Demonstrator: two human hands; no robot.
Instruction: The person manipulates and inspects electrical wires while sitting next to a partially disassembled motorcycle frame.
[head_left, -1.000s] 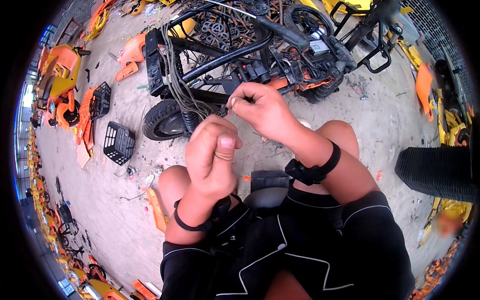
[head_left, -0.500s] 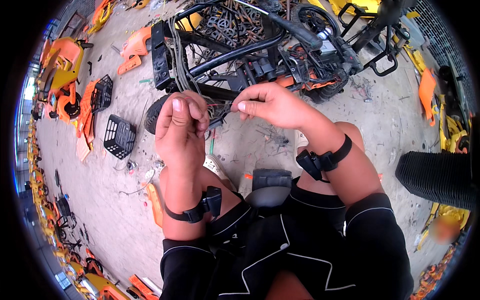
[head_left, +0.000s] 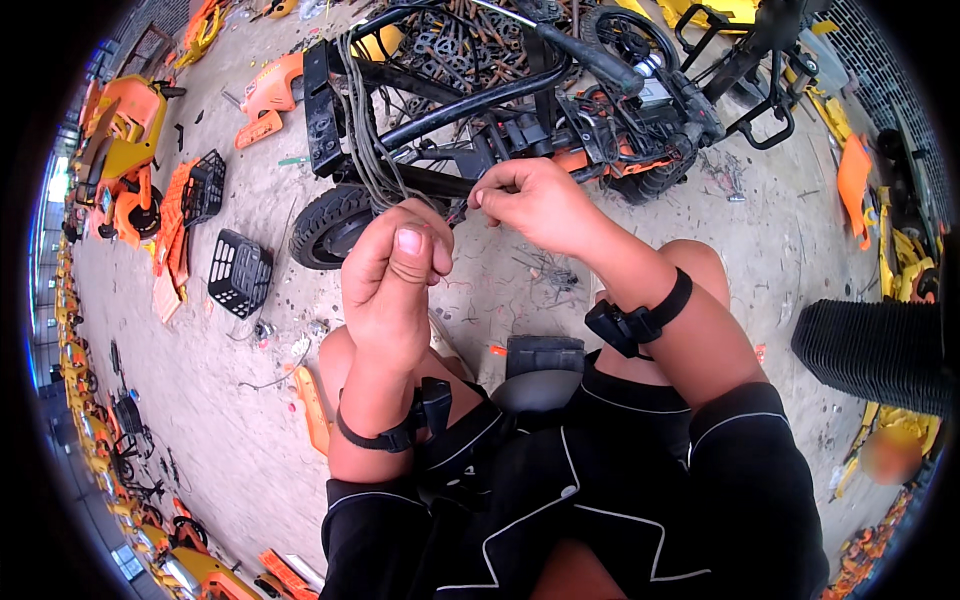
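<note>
A stripped black scooter frame [head_left: 450,105] lies across the top of the view, with a bundle of grey-black cables [head_left: 365,110] hanging down toward my hands and a rear tyre [head_left: 325,240] below it. Just under those cables, my left hand [head_left: 395,285] is closed with thumb against fingers; whatever is between them is hidden. My right hand [head_left: 525,205] has its fingers curled in a pinch beside the lower cable ends, where a small dark piece shows. What that pinch holds is too small to name.
Black crates [head_left: 238,273] and orange and yellow body panels [head_left: 165,255] lie to the left. A pile of metal parts [head_left: 460,45] sits behind the frame. A black ribbed stack [head_left: 865,355] stands at right; more panels [head_left: 855,185] line that side. A dark box [head_left: 545,355] lies near my knees.
My left hand first moved left and up, then came back right and down toward the middle. My right hand rose slightly and stays pinched near the cables.
</note>
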